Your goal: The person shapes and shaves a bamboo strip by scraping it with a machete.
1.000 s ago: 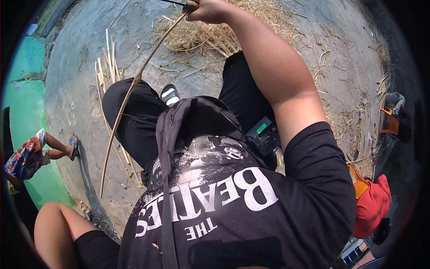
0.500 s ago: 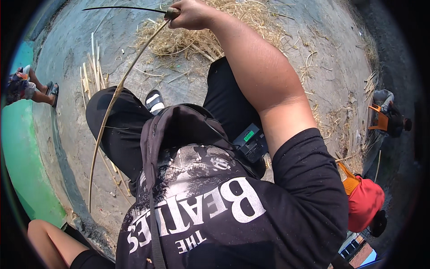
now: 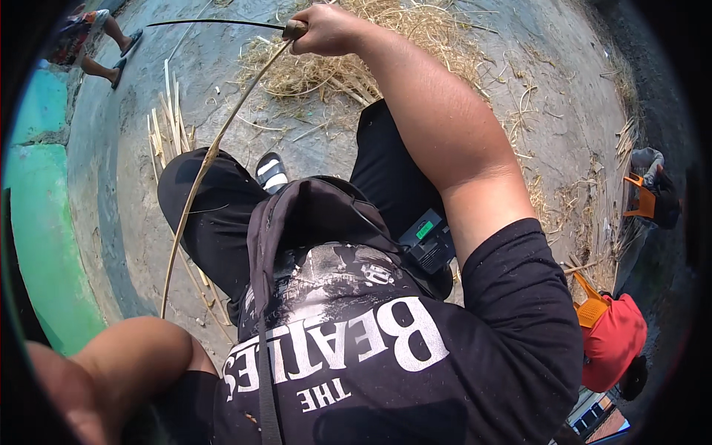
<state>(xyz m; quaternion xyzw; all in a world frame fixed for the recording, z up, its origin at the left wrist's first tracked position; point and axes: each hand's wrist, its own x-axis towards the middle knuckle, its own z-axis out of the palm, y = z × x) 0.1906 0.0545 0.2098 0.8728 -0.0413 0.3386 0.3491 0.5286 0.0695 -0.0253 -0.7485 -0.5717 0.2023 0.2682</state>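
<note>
My right hand [image 3: 326, 30] is stretched out ahead, closed around the short handle of a knife [image 3: 215, 21]. Its thin dark blade points left. A long, narrow, tan strip [image 3: 199, 178], like split bamboo, runs from beside the knife handle down across my left knee; whether the right hand also grips it, I cannot tell. At the lower left my left hand [image 3: 63, 393] is raised close to the view with the elbow bent. It is cut by the dark rim and its fingers do not show clearly.
Pale shavings [image 3: 319, 70] lie heaped on the concrete ahead. Cut strips [image 3: 169, 122] rest beyond my left knee. A small black device [image 3: 426, 241] sits at my right hip. People [image 3: 614, 341] are at the right near orange chairs [image 3: 641, 196]; another person's legs [image 3: 100, 67] show far left.
My left arm has swung up and inward, bringing the left hand into view. The right hand still holds the knife. At the far left the other person has moved farther off.
</note>
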